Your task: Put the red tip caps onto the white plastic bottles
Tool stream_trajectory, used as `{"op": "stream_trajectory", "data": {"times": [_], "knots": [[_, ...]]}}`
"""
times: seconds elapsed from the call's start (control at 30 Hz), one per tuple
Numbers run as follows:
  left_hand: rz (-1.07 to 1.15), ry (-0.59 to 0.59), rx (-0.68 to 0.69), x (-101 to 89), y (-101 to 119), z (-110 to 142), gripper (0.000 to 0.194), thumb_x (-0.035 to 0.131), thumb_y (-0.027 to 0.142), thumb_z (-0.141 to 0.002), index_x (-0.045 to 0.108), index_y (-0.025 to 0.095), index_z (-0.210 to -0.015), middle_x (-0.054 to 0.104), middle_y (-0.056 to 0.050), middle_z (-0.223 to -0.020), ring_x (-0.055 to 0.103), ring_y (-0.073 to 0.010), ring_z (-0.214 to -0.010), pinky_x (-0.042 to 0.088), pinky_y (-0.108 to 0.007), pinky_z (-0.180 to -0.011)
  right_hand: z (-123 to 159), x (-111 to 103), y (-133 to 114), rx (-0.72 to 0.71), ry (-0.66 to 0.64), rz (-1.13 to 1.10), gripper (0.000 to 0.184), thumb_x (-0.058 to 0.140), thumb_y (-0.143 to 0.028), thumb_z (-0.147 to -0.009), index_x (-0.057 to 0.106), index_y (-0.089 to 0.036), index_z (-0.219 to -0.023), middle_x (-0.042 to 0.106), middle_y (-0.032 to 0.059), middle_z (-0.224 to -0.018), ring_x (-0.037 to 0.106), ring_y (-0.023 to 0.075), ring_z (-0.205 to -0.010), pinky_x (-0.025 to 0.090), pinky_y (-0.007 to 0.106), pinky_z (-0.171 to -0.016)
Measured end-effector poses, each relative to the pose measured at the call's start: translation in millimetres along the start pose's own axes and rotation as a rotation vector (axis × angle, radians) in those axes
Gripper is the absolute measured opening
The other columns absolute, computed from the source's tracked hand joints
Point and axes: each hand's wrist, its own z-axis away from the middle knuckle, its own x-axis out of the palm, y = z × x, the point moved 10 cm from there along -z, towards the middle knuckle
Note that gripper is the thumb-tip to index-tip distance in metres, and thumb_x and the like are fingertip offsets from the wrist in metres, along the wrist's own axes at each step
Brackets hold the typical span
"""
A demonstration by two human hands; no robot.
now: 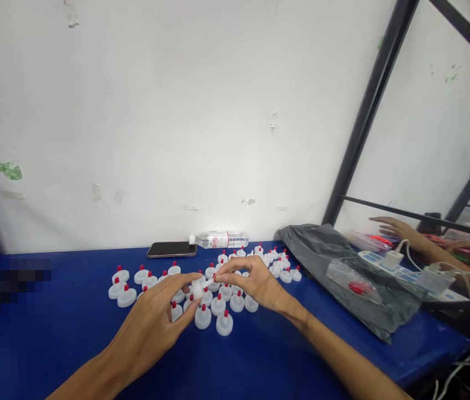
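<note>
Between thumb and fingers my left hand [155,311] grips a white nozzle cap [197,288], tilted so its spout points right. My right hand [255,280] pinches the spout's end, where a bit of red tip [214,277] shows between the fingertips. Below and around both hands stand many white nozzle caps with red tips, such as one cap [224,324] in front and another cap [126,296] at the left. The hands hide part of this group.
Against the wall lie a phone [171,249] and a clear plastic bottle [220,239]. On the right, a grey plastic bag [343,278] carries a clear bag with red pieces [358,286]. Past a black metal frame [364,116] are a power strip [414,275] and another person's hand [397,228].
</note>
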Motion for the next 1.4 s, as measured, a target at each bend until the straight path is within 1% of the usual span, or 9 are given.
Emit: {"op": "stream_trajectory", "data": {"times": [0.17, 0.4, 0.57, 0.7, 0.83, 0.93, 1.0, 1.2, 1.4], "knots": [[0.026, -0.011, -0.037, -0.7, -1.8, 0.3, 0.034, 0.056, 0.041, -0.095, 0.062, 0.030, -0.126, 0.074, -0.002, -0.114, 0.060, -0.0121, -0.051, 0.057, -0.031, -0.063, 0.4, 1.6, 4.8, 0.029, 0.009, -0.048, 0.023, 0.073, -0.041, -0.086, 0.080, -0.019, -0.089, 0.077, 0.0034, -0.085, 0.069, 0.0182, -0.080, 0.052, 0.028, -0.071], [0.039, -0.001, -0.016, -0.2, -0.9, 0.7, 0.035, 0.056, 0.041, -0.095, 0.062, 0.030, -0.128, 0.072, -0.003, -0.119, 0.057, -0.0102, -0.049, 0.058, -0.033, -0.069, -0.3, 1.2, 6.5, 0.051, 0.020, -0.061, 0.025, 0.076, -0.043, -0.083, 0.080, -0.018, -0.086, 0.077, 0.0050, -0.084, 0.070, 0.0188, -0.080, 0.052, 0.029, -0.072], [0.092, -0.003, -0.016, -1.1, 2.2, 0.4, 0.037, 0.056, 0.042, -0.094, 0.064, 0.030, -0.128, 0.074, -0.003, -0.113, 0.055, -0.0096, -0.048, 0.057, -0.029, -0.061, -0.3, 6.6, 10.5, 0.066, -0.012, -0.160, 0.027, 0.079, -0.043, -0.079, 0.079, -0.016, -0.085, 0.077, 0.0063, -0.085, 0.071, 0.0196, -0.080, 0.054, 0.030, -0.072], [0.227, -0.036, -0.082, -3.1, 3.7, -1.1, 0.039, 0.055, 0.043, -0.094, 0.066, 0.027, -0.128, 0.075, -0.004, -0.115, 0.064, -0.0118, -0.054, 0.058, -0.027, -0.058, 2.3, 17.0, 14.8, 0.110, -0.099, -0.291, 0.032, 0.076, -0.044, -0.082, 0.078, -0.015, -0.096, 0.077, 0.0072, -0.088, 0.072, 0.0187, -0.082, 0.054, 0.028, -0.073], [0.466, -0.127, -0.208, 4.1, 2.4, 1.3, 0.046, 0.056, 0.048, -0.095, 0.062, 0.025, -0.134, 0.075, -0.005, -0.117, 0.071, -0.0170, -0.068, 0.062, -0.030, -0.065, 8.5, 33.8, 9.0, 0.118, -0.249, -0.376, 0.036, 0.068, -0.046, -0.090, 0.073, -0.019, -0.113, 0.075, 0.0062, -0.096, 0.067, 0.0125, -0.075, 0.052, 0.025, -0.071], [0.628, -0.171, -0.215, 7.2, 9.6, 3.1, 0.048, 0.059, 0.046, -0.094, 0.061, 0.023, -0.137, 0.072, -0.007, -0.127, 0.073, -0.0214, -0.091, 0.062, -0.035, -0.085, 11.5, 41.0, 7.2, 0.136, -0.271, -0.382, 0.035, 0.072, -0.045, -0.086, 0.074, -0.018, -0.109, 0.073, 0.0053, -0.093, 0.065, 0.0120, -0.072, 0.052, 0.024, -0.069], [0.673, -0.186, -0.213, 7.3, 14.1, 3.4, 0.050, 0.061, 0.045, -0.093, 0.060, 0.023, -0.137, 0.072, -0.007, -0.127, 0.073, -0.0219, -0.095, 0.060, -0.037, -0.093, 11.6, 41.9, 8.5, 0.147, -0.237, -0.336, 0.032, 0.078, -0.041, -0.082, 0.076, -0.017, -0.102, 0.072, 0.0038, -0.084, 0.063, 0.0117, -0.069, 0.051, 0.023, -0.067], [0.665, -0.230, -0.225, 11.8, 17.9, 0.8, 0.045, 0.069, 0.044, -0.088, 0.069, 0.022, -0.127, 0.073, -0.007, -0.126, 0.073, -0.0227, -0.096, 0.061, -0.033, -0.088, 10.7, 42.8, 10.9, 0.126, -0.165, -0.235, 0.019, 0.085, -0.031, -0.073, 0.080, -0.014, -0.081, 0.067, 0.0005, -0.064, 0.055, 0.0090, -0.056, 0.042, 0.020, -0.055], [0.693, -0.258, -0.247, 22.0, 6.1, 3.7, 0.050, 0.070, 0.042, -0.087, 0.065, 0.023, -0.133, 0.072, -0.006, -0.128, 0.073, -0.0250, -0.102, 0.060, -0.035, -0.093, 11.7, 43.2, 11.4, 0.122, -0.150, -0.269, 0.025, 0.084, -0.037, -0.073, 0.081, -0.015, -0.083, 0.071, 0.0028, -0.065, 0.061, 0.0115, -0.057, 0.046, 0.021, -0.056]]}}
